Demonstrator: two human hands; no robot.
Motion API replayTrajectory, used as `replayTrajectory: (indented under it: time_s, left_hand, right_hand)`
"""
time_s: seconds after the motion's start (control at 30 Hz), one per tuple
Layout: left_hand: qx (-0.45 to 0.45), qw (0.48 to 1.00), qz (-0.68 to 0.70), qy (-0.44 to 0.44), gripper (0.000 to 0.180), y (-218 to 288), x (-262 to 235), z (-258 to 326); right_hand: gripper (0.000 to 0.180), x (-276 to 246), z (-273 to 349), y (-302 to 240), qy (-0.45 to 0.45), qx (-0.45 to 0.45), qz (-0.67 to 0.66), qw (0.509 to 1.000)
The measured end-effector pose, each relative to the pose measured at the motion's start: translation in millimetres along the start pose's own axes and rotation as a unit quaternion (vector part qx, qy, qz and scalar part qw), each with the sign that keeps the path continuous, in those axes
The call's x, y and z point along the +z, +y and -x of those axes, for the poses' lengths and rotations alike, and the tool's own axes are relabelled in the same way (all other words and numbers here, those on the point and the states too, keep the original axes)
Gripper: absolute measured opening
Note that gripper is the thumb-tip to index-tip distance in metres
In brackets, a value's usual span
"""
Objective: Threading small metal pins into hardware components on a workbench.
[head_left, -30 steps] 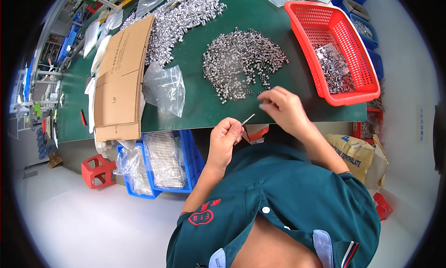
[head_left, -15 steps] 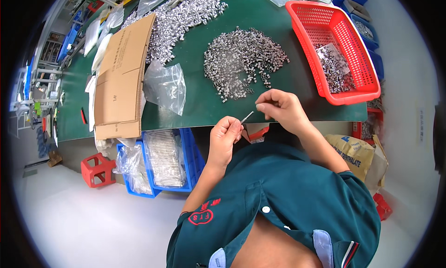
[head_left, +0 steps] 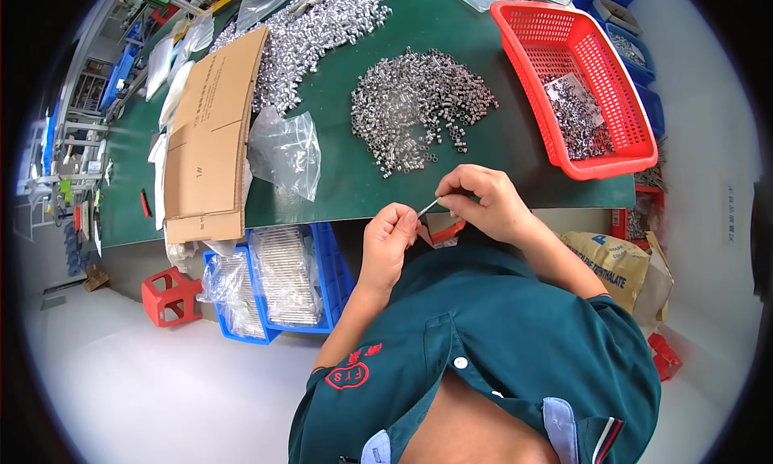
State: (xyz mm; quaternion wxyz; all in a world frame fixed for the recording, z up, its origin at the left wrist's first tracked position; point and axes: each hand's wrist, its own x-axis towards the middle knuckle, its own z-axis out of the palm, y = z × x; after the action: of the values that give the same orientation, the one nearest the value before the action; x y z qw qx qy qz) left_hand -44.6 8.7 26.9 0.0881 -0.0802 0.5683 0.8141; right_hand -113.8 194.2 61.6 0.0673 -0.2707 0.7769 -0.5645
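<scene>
My left hand point(head_left: 390, 243) is closed, with a thin metal rod point(head_left: 427, 208) pinched between thumb and forefinger. The rod points up and to the right, just off the front edge of the table. At its free end are the pinched thumb and fingertips of my right hand point(head_left: 489, 205). Whatever small piece those fingertips hold, if any, is hidden. Beyond both hands a heap of small, short metal rings point(head_left: 394, 102) lies on the green tabletop point(head_left: 338, 198), some loose at its near edge.
At the right stands a red perforated basket point(head_left: 555, 134) with small metal parts inside. A folded cardboard sheet point(head_left: 205, 134) and a clear plastic bag point(head_left: 286, 154) lie left; another metal heap point(head_left: 322, 29) lies behind. Below are blue bins point(head_left: 330, 263) and a red stool point(head_left: 171, 296).
My right hand has moved left and slightly down, so its fingertips now meet the rod's free end. My left hand has stayed nearly in place, still gripping the rod.
</scene>
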Motion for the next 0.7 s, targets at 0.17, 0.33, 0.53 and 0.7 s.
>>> replayTrajectory:
  time_s: [0.17, 0.33, 0.53, 0.7]
  left_hand:
    - [-0.076, 0.980, 0.151, -0.105, 0.021, 3, -4, -2]
    - [-0.052, 0.992, 0.102, -0.051, 0.021, 4, 1, -3]
    - [-0.037, 0.993, 0.112, -0.025, 0.020, 2, -2, -3]
    - [-0.019, 0.994, 0.110, 0.004, 0.019, 0, -11, -3]
  right_hand:
    - [0.012, 1, 0, 0, -0.014, -0.105, -0.012, 0.994]
    - [0.014, 0, -1, -3, -0.032, 0.007, 0.008, 0.999]
    - [0.017, 2, -3, -1, -0.056, 0.091, -0.052, 0.993]
    - [0.020, 2, -17, 22, 0.077, 0.006, 0.207, 0.975]
